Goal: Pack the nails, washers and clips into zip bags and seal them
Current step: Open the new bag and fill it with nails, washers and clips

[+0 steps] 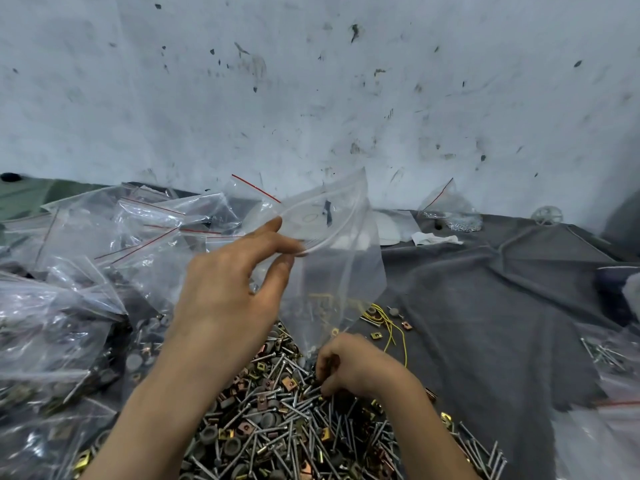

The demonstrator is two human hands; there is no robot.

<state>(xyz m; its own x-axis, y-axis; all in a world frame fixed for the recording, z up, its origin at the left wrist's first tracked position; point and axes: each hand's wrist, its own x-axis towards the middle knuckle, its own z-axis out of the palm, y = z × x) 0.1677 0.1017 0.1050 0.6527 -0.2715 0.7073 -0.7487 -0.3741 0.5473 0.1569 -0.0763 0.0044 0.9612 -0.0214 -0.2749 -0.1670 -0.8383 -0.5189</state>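
Filling step: the left hand (239, 271) pinched the bag (332, 258) open at mid-frame; the right hand (349, 367) gripped nails (277, 420) below, presumably to be dropped in next.

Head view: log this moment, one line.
left hand: holds clear plastic zip bag | right hand: grips silver metal nails

clear zip bag (341, 268), grey cloth (491, 306), yellow wire (391, 327)

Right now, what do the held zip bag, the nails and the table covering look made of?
Zip bag: thin clear plastic film, glossy; things behind show through it. Nails: metal, probably steel, silvery-grey with glints. Covering: dark grey woven cloth, matte, lying in soft folds.
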